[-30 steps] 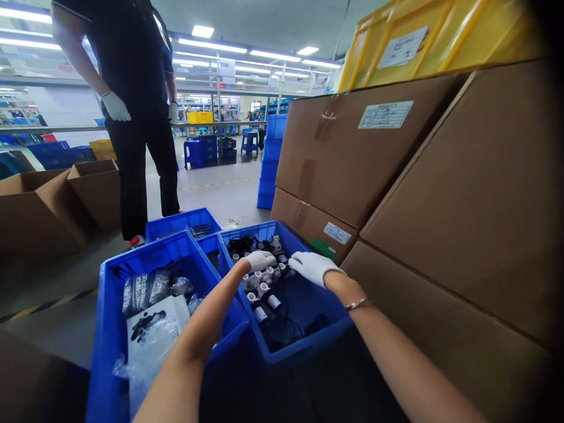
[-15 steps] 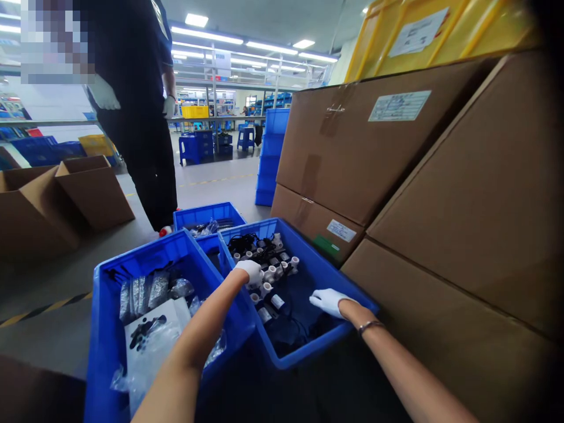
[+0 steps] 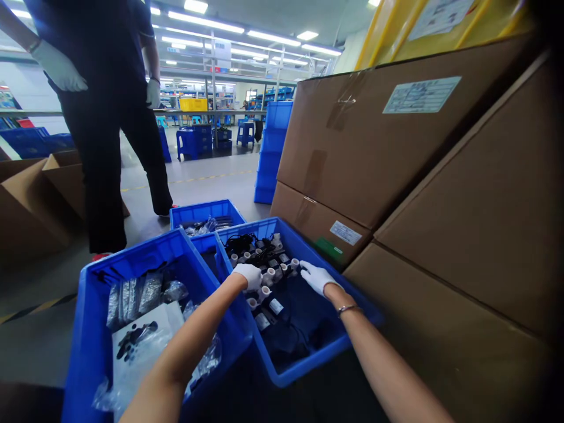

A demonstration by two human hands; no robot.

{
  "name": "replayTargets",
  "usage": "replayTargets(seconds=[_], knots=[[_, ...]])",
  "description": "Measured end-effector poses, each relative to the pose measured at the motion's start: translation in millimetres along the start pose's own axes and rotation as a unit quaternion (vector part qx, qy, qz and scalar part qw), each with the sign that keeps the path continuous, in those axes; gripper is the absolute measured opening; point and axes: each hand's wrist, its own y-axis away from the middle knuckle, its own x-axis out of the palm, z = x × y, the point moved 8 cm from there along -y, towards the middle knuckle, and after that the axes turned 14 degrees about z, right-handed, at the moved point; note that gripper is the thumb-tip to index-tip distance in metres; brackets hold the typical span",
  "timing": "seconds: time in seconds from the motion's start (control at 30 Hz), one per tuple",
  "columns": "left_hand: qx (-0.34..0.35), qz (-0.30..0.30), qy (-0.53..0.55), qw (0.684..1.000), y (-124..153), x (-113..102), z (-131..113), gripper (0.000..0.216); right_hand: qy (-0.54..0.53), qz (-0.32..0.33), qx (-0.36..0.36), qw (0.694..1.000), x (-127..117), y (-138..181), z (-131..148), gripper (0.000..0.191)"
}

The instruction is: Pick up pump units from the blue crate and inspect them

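Grey concrete floor (image 3: 207, 182) carrying everything, yellow-and-black hazard stripe (image 3: 30, 308) running across it at left, three blue plastic bins (image 3: 304, 358) sitting side by side up front, open brown cardboard cartons (image 3: 39, 194) resting at left, stacked sealed brown cardboard boxes (image 3: 361, 158) standing at right

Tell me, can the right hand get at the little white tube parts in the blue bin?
Probably yes. The right hand is already inside the open blue bin, its fingers right beside the white tube parts, with nothing covering them. The left hand rests on the same cluster.
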Motion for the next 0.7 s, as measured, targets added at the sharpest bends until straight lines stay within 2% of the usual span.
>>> replayTargets(seconds=[0.1, 0.33, 0.57, 0.7], knots=[[0.006, -0.010, -0.001, 1.000, 1, -3, -3, 0.031, -0.023, -0.016, 0.019, 0.999, -11, -20, 4, 0.048], [0.007, -0.036, 0.021, 0.999, -2, -7, 0, 0.032, -0.030, -0.024, 0.062, 0.997, -10, -51, 8, 0.038], [0.019, -0.106, 0.078, 0.991, 8, -15, 3, 0.031, -0.004, -0.044, 0.068, 0.997, -16, -23, 21, 0.032], [0.050, -0.205, 0.123, 0.970, 17, -29, 2, 0.027, -0.026, -0.090, 0.059, 0.994, -45, 9, 26, 0.029]])
